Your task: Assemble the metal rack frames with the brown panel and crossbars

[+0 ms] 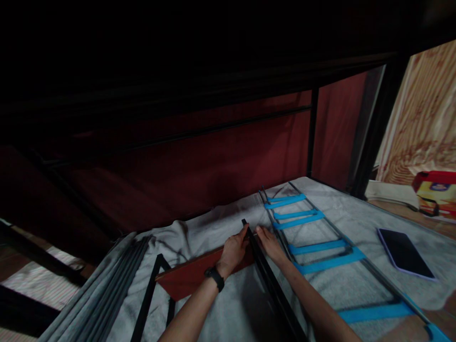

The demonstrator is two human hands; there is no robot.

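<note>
My left hand, with a black watch on its wrist, rests on a flat red-brown board, and its fingers reach up to the end of a black metal bar. My right hand lies on the other side of that bar, fingers pressed against it near the top end. The bar runs from between my hands toward the bottom edge. All of it lies on a grey blanket.
A ladder-like frame with blue tape bands lies right of my hands. A dark tablet sits at the right. More black bars lie at the left. A red curtain hangs behind, and a red and yellow box stands far right.
</note>
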